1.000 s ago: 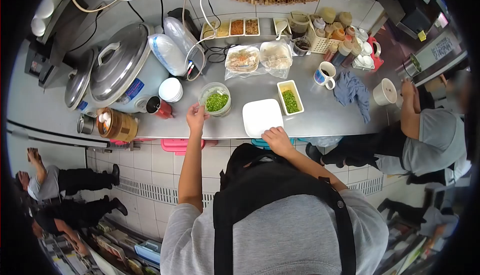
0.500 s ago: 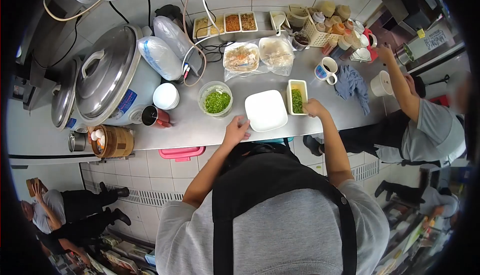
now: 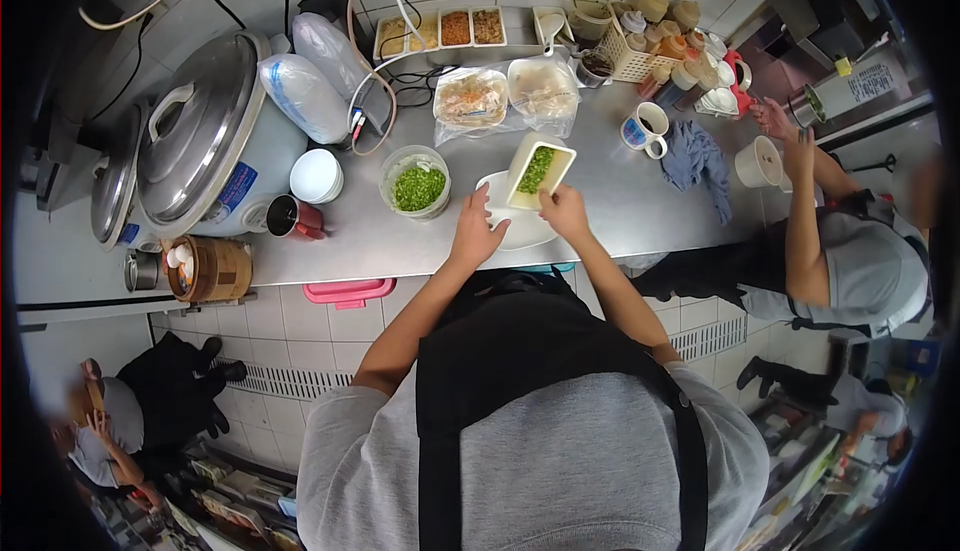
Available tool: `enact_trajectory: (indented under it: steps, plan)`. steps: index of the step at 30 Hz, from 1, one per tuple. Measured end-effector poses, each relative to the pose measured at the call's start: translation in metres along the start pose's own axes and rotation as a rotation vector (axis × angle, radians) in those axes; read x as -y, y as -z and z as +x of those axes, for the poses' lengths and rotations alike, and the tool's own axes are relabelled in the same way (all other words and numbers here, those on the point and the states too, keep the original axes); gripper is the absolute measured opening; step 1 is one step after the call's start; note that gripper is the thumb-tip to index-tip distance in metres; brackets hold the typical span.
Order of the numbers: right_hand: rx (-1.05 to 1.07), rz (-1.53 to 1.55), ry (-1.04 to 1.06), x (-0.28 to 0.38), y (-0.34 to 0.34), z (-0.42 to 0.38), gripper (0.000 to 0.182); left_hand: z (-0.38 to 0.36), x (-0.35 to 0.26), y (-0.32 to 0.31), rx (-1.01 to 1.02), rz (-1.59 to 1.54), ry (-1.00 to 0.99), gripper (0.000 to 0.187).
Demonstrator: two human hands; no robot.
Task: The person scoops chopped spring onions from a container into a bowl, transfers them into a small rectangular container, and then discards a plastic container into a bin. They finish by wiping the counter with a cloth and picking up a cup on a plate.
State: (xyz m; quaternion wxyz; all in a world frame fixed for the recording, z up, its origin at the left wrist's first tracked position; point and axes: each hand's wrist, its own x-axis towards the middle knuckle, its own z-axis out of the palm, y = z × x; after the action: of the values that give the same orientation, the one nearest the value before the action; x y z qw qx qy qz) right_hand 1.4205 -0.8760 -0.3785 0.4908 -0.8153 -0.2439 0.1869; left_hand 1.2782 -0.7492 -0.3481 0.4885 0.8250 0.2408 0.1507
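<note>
My right hand (image 3: 565, 213) grips the near end of a cream rectangular container (image 3: 519, 164) with chopped scallions (image 3: 537, 169) inside. It hangs tilted over a white square plate (image 3: 530, 235), covering the plate's far part. At the plate's left side is my left hand (image 3: 477, 234), thumb and fingers apart, its fingertips over the plate edge. Left of that hand stands a clear round tub (image 3: 388, 179) holding more chopped scallions (image 3: 418, 191).
Bagged food trays (image 3: 470, 98) lie behind the plate. To the right are a mug (image 3: 641, 131), a blue cloth (image 3: 697, 166) and a co-worker's arm (image 3: 803, 221). White bowls (image 3: 316, 177), a red cup (image 3: 296, 218) and large lidded pots (image 3: 205, 131) stand left.
My right hand has lifted the rectangular container off the counter and moved it left over the plate, tilting it. My left hand has reached farther onto the plate's edge.
</note>
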Motion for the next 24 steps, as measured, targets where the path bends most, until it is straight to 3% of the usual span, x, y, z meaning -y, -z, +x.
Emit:
enact_trajectory:
  steps: [4,6,9,11,18,20,24]
  plan:
    - [-0.048,-0.184,0.12,0.008,-0.018,-0.002,0.023,0.009,-0.004,-0.006,-0.059,-0.005,-0.075,0.059]
    - [-0.056,-0.261,0.173,0.005,-0.021,-0.003,0.024,0.016,-0.001,-0.007,-0.05,0.026,-0.011,0.049]
    - [0.089,-0.296,0.082,0.008,-0.016,-0.002,0.026,0.025,0.006,-0.005,-0.016,0.083,-0.063,0.039]
    - [0.346,-0.354,-0.063,0.012,-0.004,0.002,0.03,0.025,0.01,-0.007,-0.018,0.111,-0.05,0.036]
    - [0.252,-0.308,-0.004,0.019,0.006,0.014,0.035,0.017,0.008,-0.015,-0.043,0.092,-0.037,0.037]
    - [0.262,-0.225,-0.174,0.041,0.013,0.014,0.034,0.015,0.006,-0.016,-0.052,0.09,-0.059,0.037]
    - [0.251,-0.202,-0.235,0.027,0.012,0.022,0.031,0.01,-0.002,-0.015,-0.07,0.147,-0.042,0.034]
